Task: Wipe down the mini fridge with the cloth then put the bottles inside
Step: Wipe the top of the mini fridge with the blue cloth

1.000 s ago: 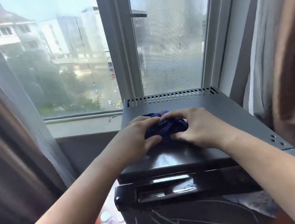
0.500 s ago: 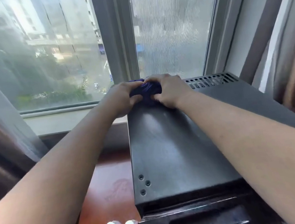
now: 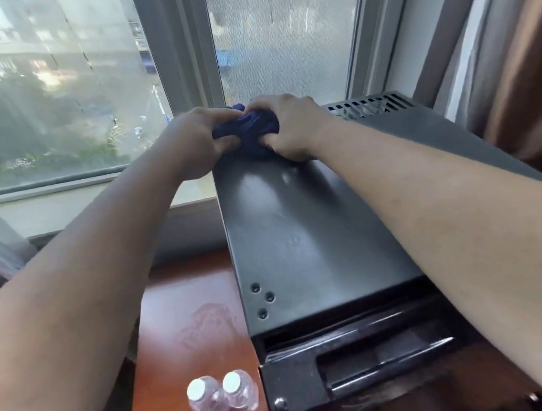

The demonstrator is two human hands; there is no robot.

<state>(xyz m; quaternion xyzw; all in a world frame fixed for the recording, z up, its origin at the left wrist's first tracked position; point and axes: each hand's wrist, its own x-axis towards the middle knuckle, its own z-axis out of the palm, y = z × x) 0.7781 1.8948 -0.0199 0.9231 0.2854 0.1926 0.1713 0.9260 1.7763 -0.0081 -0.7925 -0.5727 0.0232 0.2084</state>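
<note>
A black mini fridge point(image 3: 304, 242) stands by the window, its top facing me and its door shut at the front. A bunched dark blue cloth point(image 3: 247, 130) lies at the far left corner of the fridge top. My left hand point(image 3: 198, 142) grips the cloth from the left and my right hand point(image 3: 287, 125) grips it from the right, both pressing it onto the top. Two clear water bottles point(image 3: 222, 395) with white caps stand side by side left of the fridge door.
The fridge and bottles stand on a reddish wooden surface point(image 3: 187, 316) with a pale stain. A window sill point(image 3: 94, 205) runs behind it. A vent grille point(image 3: 366, 106) lines the fridge's back edge. Brown curtains point(image 3: 524, 68) hang at the right, grey curtains at the left.
Both hands have slid the cloth from the middle of the fridge top to its far left corner. The view has tilted down, and the two bottles show more.
</note>
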